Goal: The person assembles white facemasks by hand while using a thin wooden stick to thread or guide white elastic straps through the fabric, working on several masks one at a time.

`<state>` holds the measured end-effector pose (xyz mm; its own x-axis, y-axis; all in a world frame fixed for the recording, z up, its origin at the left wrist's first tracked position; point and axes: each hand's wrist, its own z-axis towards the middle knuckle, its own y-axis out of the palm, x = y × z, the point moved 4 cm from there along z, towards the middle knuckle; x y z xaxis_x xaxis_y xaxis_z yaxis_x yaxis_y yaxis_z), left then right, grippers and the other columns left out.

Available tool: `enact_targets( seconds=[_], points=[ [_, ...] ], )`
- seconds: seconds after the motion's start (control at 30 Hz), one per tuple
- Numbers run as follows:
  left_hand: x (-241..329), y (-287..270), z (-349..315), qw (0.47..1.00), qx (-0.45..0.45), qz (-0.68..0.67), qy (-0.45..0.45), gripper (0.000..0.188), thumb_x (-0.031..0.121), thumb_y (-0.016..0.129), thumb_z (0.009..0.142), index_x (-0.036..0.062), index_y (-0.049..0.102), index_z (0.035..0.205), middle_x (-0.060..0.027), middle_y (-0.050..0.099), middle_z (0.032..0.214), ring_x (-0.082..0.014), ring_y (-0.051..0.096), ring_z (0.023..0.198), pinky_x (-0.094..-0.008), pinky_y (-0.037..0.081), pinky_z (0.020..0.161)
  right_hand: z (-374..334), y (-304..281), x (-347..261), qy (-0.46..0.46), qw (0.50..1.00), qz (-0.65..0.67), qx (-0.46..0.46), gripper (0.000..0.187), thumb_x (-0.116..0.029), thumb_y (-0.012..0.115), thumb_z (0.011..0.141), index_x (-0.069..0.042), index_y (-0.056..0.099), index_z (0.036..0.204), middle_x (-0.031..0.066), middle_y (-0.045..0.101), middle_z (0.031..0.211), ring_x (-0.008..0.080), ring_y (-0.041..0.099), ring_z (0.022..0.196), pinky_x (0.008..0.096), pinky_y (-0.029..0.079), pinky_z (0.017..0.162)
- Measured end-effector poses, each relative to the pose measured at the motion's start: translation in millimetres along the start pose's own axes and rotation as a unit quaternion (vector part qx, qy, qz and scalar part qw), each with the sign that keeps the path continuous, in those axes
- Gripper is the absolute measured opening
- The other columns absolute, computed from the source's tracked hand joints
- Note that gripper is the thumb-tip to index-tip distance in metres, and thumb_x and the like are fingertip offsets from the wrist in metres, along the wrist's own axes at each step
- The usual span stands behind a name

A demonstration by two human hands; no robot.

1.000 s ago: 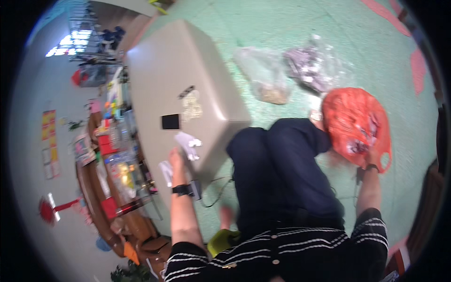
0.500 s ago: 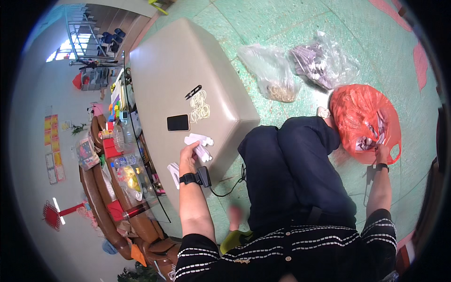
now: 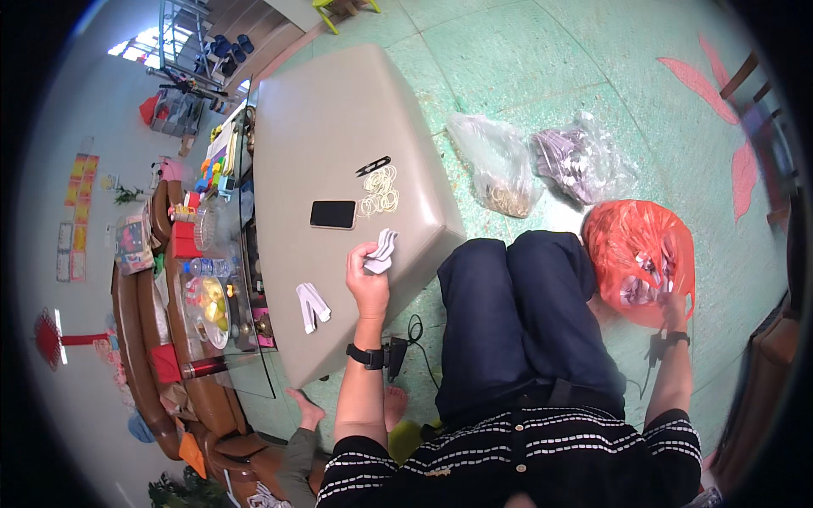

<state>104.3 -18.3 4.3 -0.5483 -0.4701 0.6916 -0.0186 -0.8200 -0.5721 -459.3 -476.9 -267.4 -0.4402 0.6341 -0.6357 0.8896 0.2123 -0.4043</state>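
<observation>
In the head view, the left hand (image 3: 369, 290) is over the desk (image 3: 318, 127), a beige padded bench, toward its near right edge. Its grip is closed on a small bunch of pale lilac strips (image 3: 381, 251), pinched between thumb and fingers so that the ends fan out to the right. Whether the bunch touches the padding cannot be told. A second set of strips (image 3: 312, 306) lies on the desk near its left edge, toward the near corner, spread in a narrow V.

Further from the person, a black-screened smartphone (image 3: 333, 214) lies flat around the middle of the desk. Just beside it, on the side of the right edge, is a loose heap of cream rubber bands (image 3: 379, 193), and black thread snips (image 3: 373, 166) lie beyond that heap.

The right hand (image 3: 675, 311) is at the near side of a red plastic bag (image 3: 631, 222) on the green floor (image 3: 542, 46). It is blurred and partly covered by the bag, so I cannot tell whether its grip is clenched or released. Pale pieces show through the bag's opening. Beyond the bag lie two clear bags, one with bands (image 3: 506, 200) at its bottom, the other packed with greyish-lilac strips (image 3: 569, 159).
</observation>
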Motion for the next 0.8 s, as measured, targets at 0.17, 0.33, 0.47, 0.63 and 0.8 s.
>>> enact_targets(
  seconds=[0.17, 0.33, 0.47, 0.63, 0.8],
  points=[
    [10.9, -8.0, 1.6, 0.999, 0.024, -0.017, 0.021, 0.027, -0.008, 0.065, 0.065, 0.0048, 0.056, 0.088, -0.0082, 0.06, 0.089, -0.0244, 0.057, 0.089, -0.0329, 0.045, 0.081, -10.8, -14.0, -20.4, -0.11, 0.988, -0.034, 0.103, 0.016, -0.008, 0.055, 0.067, -0.001, 0.051, 0.053, 0.0051, 0.046, 0.045, 0.0149, 0.04, 0.03, 0.0304, 0.027, 0.028],
    [0.5, -13.4, 1.5, 0.998, 0.021, 0.0, 0.052, 0.026, -0.006, 0.066, 0.067, 0.0038, 0.057, 0.089, -0.0077, 0.06, 0.088, -0.0216, 0.057, 0.085, -0.0314, 0.046, 0.077, -48.4, -27.3, -58.0, -0.17, 0.974, -0.115, 0.099, 0.012, -0.013, 0.056, 0.07, -0.001, 0.058, 0.067, 0.0053, 0.052, 0.052, 0.0149, 0.048, 0.039, 0.0298, 0.033, 0.034],
    [-55.8, -6.3, 4.5, 0.967, -0.034, -0.165, -0.189, 0.029, -0.001, 0.065, 0.074, 0.0017, 0.053, 0.1, -0.0061, 0.058, 0.094, -0.0145, 0.057, 0.077, -0.027, 0.047, 0.071, -126.6, 23.5, -105.7, -0.216, 0.971, -0.031, -0.103, 0.014, -0.009, 0.059, 0.076, -0.001, 0.062, 0.086, 0.002, 0.058, 0.068, 0.0099, 0.051, 0.054, 0.0247, 0.038, 0.045],
    [-166.4, -15.9, 9.5, 0.884, -0.012, -0.276, -0.376, 0.073, 0.002, 0.071, 0.069, -0.0039, 0.03, 0.13, -0.0192, 0.051, 0.116, -0.0253, 0.056, 0.1, -0.0343, 0.047, 0.085, -259.3, 90.7, -177.4, -0.167, 0.939, -0.102, -0.283, 0.014, -0.018, 0.062, 0.078, -0.006, 0.06, 0.086, -0.0043, 0.049, 0.062, 0.0043, 0.04, 0.046, 0.02, 0.029, 0.039],
    [-163.0, -21.2, 29.2, 0.898, -0.011, 0.36, -0.254, 0.065, 0.007, 0.068, 0.073, 0.0005, 0.036, 0.128, -0.015, 0.054, 0.114, -0.0235, 0.057, 0.098, -0.0347, 0.046, 0.085, -307.2, 106.0, -198.4, -0.097, 0.89, 0.017, -0.444, 0.014, -0.013, 0.064, 0.078, -0.006, 0.058, 0.089, -0.0046, 0.046, 0.058, 0.0022, 0.03, 0.04, 0.0193, 0.019, 0.037]
  ],
)
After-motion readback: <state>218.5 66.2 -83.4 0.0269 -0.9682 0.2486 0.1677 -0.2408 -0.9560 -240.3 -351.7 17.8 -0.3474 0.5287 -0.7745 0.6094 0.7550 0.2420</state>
